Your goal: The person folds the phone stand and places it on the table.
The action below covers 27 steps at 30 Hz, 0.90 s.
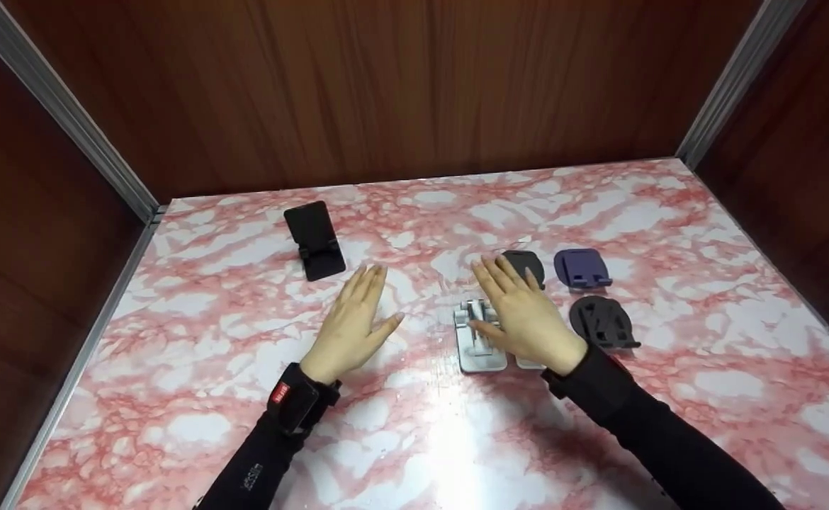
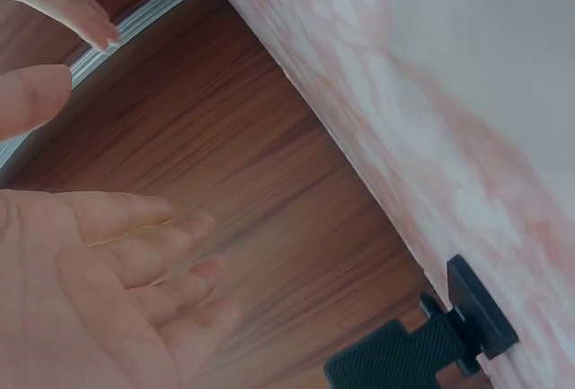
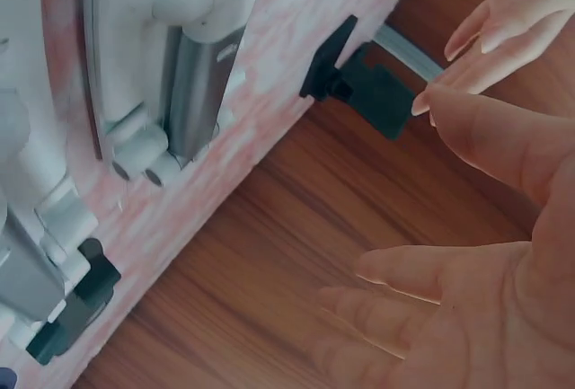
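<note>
My left hand [image 1: 347, 327] hovers over the table with straight fingers and holds nothing. Just beyond its fingertips stands a black folding phone stand [image 1: 314, 237], its back plate raised, also seen in the left wrist view [image 2: 395, 358]. My right hand [image 1: 528, 322] is stretched out above two white folded phone stands [image 1: 482, 354], partly covering them. Grey metallic hinge arms show on a white stand [image 3: 202, 83] in the right wrist view. Past the right fingers lies a dark grey rounded stand [image 1: 526, 265], partly hidden. Neither hand grips anything.
To the right of my right hand lie a purple rounded stand [image 1: 582, 269] and a black round stand [image 1: 602, 322]. The red-and-white marbled table [image 1: 209, 368] is bounded by brown wood-grain panels [image 1: 414, 92] with metal corner posts [image 1: 730, 78].
</note>
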Each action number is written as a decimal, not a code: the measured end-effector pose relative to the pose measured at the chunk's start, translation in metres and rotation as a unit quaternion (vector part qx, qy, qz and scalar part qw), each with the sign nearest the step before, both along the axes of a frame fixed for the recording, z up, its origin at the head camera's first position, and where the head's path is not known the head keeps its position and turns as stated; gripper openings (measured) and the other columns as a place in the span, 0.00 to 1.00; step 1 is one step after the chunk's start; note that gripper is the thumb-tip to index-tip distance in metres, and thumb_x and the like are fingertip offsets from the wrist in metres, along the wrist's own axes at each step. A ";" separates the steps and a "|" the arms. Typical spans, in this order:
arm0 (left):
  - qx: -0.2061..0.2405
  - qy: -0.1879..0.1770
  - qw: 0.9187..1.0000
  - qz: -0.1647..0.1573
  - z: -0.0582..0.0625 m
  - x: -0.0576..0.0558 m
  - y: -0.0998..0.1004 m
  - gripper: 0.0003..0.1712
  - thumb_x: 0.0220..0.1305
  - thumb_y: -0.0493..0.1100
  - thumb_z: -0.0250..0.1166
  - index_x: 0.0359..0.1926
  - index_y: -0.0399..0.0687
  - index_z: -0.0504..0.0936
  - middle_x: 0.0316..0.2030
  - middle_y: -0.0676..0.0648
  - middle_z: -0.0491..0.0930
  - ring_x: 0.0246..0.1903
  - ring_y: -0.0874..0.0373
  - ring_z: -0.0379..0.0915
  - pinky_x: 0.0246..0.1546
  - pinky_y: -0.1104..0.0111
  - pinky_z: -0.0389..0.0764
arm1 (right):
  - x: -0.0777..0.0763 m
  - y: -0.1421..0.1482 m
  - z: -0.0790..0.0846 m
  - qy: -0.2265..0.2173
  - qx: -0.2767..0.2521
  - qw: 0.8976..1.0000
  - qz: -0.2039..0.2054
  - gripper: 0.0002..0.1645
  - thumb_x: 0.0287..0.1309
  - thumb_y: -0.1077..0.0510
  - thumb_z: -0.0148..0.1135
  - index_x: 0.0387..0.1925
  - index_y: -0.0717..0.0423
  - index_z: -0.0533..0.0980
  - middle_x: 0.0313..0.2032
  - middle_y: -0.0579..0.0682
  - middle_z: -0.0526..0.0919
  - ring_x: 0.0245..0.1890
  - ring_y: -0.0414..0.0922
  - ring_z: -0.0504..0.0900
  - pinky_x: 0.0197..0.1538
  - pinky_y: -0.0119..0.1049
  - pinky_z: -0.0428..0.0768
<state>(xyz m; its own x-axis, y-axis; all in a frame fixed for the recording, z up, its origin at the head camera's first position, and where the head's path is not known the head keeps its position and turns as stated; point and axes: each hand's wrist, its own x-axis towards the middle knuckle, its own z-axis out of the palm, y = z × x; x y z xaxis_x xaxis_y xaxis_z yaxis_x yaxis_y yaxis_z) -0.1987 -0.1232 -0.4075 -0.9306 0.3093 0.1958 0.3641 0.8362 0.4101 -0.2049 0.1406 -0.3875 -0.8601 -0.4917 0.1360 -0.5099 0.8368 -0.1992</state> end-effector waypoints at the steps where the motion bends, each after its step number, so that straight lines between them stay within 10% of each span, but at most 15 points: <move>1: -0.003 0.007 1.000 0.002 0.001 0.000 -0.001 0.42 0.65 0.57 0.53 0.71 0.41 0.49 0.71 0.42 0.49 0.72 0.47 0.38 0.71 0.53 0.46 | 0.001 0.001 0.000 0.007 0.000 1.000 -0.003 0.47 0.61 0.42 0.55 0.72 0.53 0.44 0.71 0.58 0.48 0.72 0.55 0.43 0.72 0.57 0.41; 17: -0.066 0.092 0.989 0.098 0.015 -0.035 -0.038 0.44 0.62 0.54 0.57 0.70 0.38 0.48 0.72 0.40 0.43 0.72 0.45 0.35 0.72 0.51 0.42 | -0.001 0.008 -0.008 0.064 -0.006 0.997 -0.040 0.46 0.60 0.42 0.55 0.72 0.51 0.46 0.72 0.57 0.48 0.72 0.55 0.42 0.70 0.61 0.45; 27: -0.055 0.061 0.984 0.159 0.032 -0.069 -0.061 0.45 0.65 0.56 0.52 0.71 0.38 0.44 0.72 0.37 0.42 0.72 0.42 0.34 0.72 0.51 0.38 | -0.002 0.008 -0.013 0.083 -0.002 0.996 -0.041 0.46 0.60 0.44 0.56 0.72 0.52 0.46 0.72 0.56 0.47 0.73 0.54 0.41 0.70 0.61 0.46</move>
